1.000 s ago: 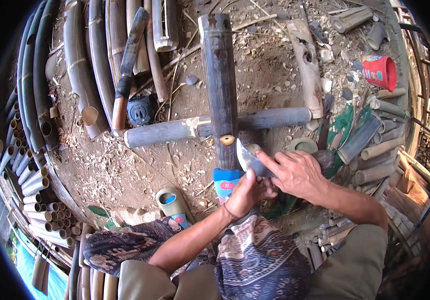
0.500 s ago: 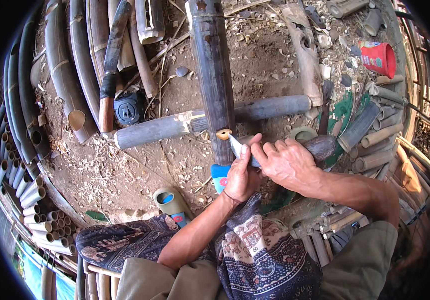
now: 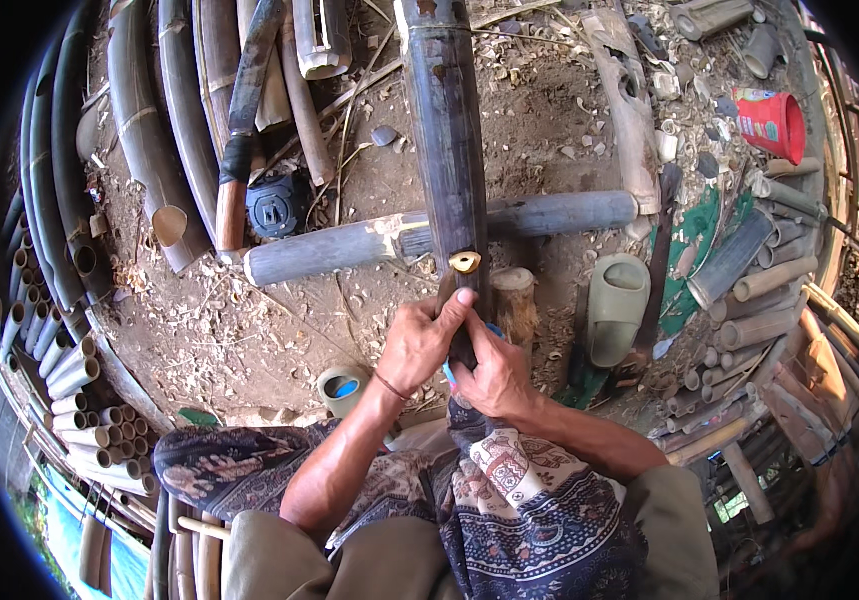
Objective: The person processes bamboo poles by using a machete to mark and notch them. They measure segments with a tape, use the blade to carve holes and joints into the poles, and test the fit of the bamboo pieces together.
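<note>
A thick dark bamboo pole (image 3: pixel 442 130) runs away from me, resting across another bamboo pole (image 3: pixel 320 253) on the ground. Close to its near end is a carved hole (image 3: pixel 466 262) with a pale yellow rim. Just below that hole, my left hand (image 3: pixel 418 342) is closed around the pole from the left, thumb on top. My right hand (image 3: pixel 495 372) is closed on the same end from the right, thumb up, touching the left thumb. Bits of blue show beside the fingers. Both hands hide most of the pole's near end. I see no knife in either hand.
Shavings litter the dirt. A wooden stump (image 3: pixel 516 300) and green sandal (image 3: pixel 618 310) lie right of the pole, a red bucket (image 3: pixel 770 125) farther off. At left are long bamboo poles (image 3: pixel 145 130), a tool with a wooden handle (image 3: pixel 232 215) and a blue round object (image 3: pixel 275 205).
The knife has left my right hand, and that hand has moved down and left onto the pole's near end. My left hand has shifted left and now wraps the pole too.
</note>
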Motion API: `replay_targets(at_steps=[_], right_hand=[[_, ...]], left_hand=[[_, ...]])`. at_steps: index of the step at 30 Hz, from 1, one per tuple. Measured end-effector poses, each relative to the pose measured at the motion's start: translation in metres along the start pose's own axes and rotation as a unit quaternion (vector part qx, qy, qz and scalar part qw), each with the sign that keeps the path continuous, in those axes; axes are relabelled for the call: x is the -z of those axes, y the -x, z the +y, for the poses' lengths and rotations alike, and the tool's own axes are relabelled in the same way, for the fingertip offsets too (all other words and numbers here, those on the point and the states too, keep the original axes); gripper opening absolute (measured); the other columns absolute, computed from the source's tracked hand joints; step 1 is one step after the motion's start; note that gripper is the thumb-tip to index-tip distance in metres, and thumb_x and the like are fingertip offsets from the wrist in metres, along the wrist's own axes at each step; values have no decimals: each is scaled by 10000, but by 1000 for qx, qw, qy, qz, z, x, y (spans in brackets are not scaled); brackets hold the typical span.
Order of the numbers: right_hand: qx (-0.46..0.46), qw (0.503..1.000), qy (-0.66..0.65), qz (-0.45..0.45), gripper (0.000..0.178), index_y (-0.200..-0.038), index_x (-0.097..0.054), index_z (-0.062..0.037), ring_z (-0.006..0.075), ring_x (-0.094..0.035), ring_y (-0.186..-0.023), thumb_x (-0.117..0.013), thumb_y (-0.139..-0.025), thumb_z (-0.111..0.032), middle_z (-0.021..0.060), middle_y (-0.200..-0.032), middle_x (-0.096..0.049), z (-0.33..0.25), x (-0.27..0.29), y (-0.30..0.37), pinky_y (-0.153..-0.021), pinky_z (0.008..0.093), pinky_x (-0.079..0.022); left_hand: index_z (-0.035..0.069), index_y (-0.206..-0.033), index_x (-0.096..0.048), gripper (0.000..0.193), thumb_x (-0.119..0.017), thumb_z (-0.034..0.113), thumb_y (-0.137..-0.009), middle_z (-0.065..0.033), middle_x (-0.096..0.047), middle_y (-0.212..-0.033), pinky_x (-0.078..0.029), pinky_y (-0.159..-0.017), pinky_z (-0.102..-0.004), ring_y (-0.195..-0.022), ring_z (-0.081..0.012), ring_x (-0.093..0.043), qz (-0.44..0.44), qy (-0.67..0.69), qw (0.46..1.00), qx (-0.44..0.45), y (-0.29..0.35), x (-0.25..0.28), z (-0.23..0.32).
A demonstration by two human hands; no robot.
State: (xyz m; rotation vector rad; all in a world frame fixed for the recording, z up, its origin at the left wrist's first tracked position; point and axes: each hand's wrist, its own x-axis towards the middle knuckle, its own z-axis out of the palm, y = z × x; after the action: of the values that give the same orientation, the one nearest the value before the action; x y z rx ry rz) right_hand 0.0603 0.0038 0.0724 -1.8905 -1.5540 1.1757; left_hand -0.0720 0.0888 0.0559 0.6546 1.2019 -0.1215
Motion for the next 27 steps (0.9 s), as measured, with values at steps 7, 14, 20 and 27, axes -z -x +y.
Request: replay_targets(at_steps=[7,14,20,27], right_hand=[[-81,985,-150,-29,295,-1142,-598,6,284,-673,-770,-524,-989,-236,159,-921,-668,-1,87,-8,-675,385,-523],[-222,964,-126,-72,421,-1031,-654,-1,183,-643,-673,-549,-967,-404,121,-754,-677,25,92,-35,-635,344,-507],[-233,959,-150,-59,400,-1000,-663,-13,221,-655,-677,-565,-955,-399,144,-753,-672,32,84,-39,-626,359,-499],[-89,991,1,-102,342,-872,-639,-15,391,-629,-696,-582,-935,-346,198,-726,-634,26,107,-69,-608,415,-491]], left_hand=[[-102,-1466,-208,1042,-742,503,-807,-273,-377,-1434,-436,-1029,-404,-1326,-327,-418,-161,162,961,-154,28,-36,9],[-61,-1503,-62,1142,-783,455,-784,-249,-245,-1516,-372,-1076,-438,-1373,-370,-338,-148,235,949,-148,19,-65,24],[-76,-1498,-56,1119,-780,416,-801,-268,-261,-1502,-378,-1071,-423,-1346,-361,-383,-144,248,948,-137,13,-63,26],[-38,-1505,-131,970,-754,308,-848,-220,-291,-1502,-393,-1064,-397,-1335,-300,-405,-142,333,918,-162,1,-68,25]])
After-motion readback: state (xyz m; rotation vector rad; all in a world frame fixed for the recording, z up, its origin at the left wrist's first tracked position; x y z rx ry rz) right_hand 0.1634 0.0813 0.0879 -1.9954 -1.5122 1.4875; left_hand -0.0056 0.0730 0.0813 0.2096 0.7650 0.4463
